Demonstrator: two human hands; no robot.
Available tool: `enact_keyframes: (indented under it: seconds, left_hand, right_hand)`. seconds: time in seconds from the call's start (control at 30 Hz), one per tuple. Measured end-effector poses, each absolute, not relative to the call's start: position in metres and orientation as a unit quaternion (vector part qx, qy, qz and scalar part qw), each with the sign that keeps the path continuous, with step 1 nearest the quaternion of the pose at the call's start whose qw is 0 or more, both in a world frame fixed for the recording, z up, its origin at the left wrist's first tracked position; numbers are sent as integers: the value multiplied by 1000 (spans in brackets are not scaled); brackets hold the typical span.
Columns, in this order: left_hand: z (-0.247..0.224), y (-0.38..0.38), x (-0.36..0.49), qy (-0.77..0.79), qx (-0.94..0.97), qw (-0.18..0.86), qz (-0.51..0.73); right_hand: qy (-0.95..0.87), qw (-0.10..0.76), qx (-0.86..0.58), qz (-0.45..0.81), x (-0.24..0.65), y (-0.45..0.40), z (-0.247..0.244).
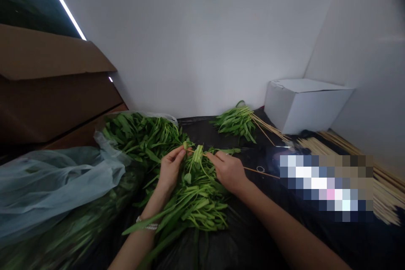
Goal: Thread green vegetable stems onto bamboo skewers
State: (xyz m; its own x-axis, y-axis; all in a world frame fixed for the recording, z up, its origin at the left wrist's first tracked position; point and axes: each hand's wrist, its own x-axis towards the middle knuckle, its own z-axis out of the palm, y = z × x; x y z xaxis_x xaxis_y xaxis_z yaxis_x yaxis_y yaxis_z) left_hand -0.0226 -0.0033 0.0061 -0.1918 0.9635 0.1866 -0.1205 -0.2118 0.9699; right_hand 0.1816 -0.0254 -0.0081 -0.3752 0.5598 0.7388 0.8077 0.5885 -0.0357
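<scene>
**Skewer held between both grips, folded greens on it**

Nearest you: loose greens (207,209) heaped just below the grips, probably for short reaches. Your left grip (171,168) is pinched narrow on a green stem (185,145) at the skewer's tip end. Your right grip (230,173) is closed around the skewer (261,172), shaft running out rightward; likely held close behind the folded greens (198,155) to stop the thin stick flexing. Left of the left grip: clear plastic bag (63,173), with bagged greens (142,130) just beyond. Past the right grip: a leafy bundle (234,120) with sticks pointing right, presumably laid aligned for tidiness. Farther right: bare sticks (319,147), white box (306,107) behind.
</scene>
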Motion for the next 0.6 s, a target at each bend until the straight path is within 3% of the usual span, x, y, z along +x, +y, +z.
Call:
enact_keyframes:
  seconds: [0.33, 0.6]
  left_hand:
    - [11, -5, -28, 505, 537, 351, 577]
    - [10, -3, -29, 497, 523, 380, 579]
  right_hand:
    - [-815, 357, -404, -213, 182, -25, -10]
    - [-810, 371, -411, -193, 181, -24, -11]
